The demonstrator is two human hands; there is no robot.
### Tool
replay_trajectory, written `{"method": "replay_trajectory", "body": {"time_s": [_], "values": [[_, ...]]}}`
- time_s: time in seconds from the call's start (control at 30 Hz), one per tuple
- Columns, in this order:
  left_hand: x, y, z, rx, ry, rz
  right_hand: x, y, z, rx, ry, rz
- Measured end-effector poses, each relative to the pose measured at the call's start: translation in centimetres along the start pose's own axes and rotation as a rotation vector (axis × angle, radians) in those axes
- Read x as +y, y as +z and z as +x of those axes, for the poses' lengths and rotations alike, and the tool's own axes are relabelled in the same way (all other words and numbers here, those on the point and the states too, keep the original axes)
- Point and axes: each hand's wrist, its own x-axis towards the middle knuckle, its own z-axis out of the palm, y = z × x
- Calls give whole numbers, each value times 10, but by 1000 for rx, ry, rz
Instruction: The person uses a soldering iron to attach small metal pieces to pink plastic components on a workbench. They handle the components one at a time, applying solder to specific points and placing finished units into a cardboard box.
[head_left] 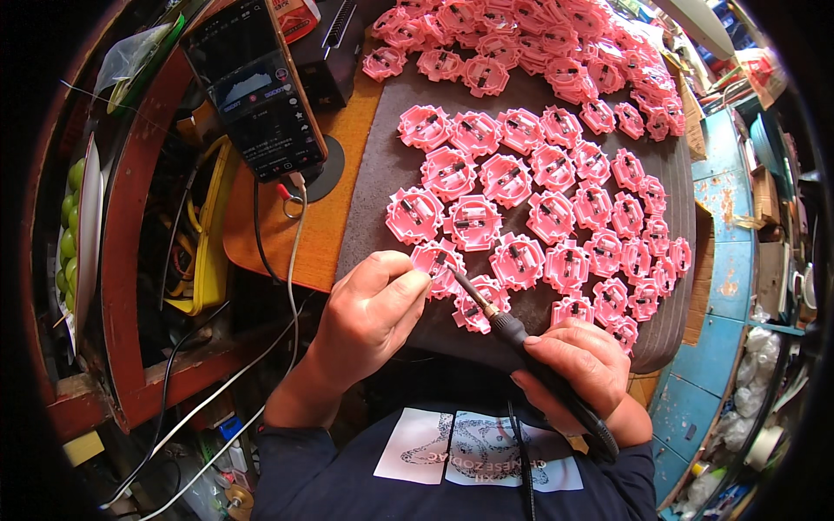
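My right hand point(580, 369) is closed around the dark handle of a soldering iron point(547, 369). Its metal tip points up and left to a pink plastic housing point(437, 259), which has small black and metallic parts inside. Beside that housing my left hand point(372, 304) is closed, thumb and forefinger pinched together at its left edge. Whatever lies between those fingertips is too small to make out. Several more pink housings point(506, 180) sit in rows beyond both hands, open side up, with similar parts inside.
A large heap of pink housings point(556, 39) covers the far end of the dark mat point(369, 200). On the orange wooden table point(261, 234) at left, a phone point(252, 87) stands upright with a cable point(300, 226) hanging from it. Blue cabinets point(717, 304) line the right side.
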Motion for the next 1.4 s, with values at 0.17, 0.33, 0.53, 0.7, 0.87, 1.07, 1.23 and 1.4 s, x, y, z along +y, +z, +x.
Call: {"method": "replay_trajectory", "body": {"time_s": [0.17, 0.33, 0.53, 0.7, 0.87, 1.07, 1.23, 1.4], "values": [[0, 0, 3, -9, -4, 0, 0, 1, 0, 2, -4, 2], [-1, 0, 4, -6, 10, 12, 1, 2, -1, 15, -8, 1], [-3, -6, -3, 17, -37, -3, 1, -2, -2, 37, -7, -1], [-8, -6, -5, 32, -8, -27, -1, -1, 3, 23, -5, 46], [-8, -8, -5, 27, 17, -35, 1, 4, 3, 15, 3, 62], [-8, -8, -5, 29, 41, -21, -2, 3, 4, -23, 1, 71], [-8, -8, -7, 25, 42, -19, -2, 5, 6, -36, -6, 66], [-8, -8, -8, 27, 32, -18, -2, 5, 7, -45, -8, 61]]}}
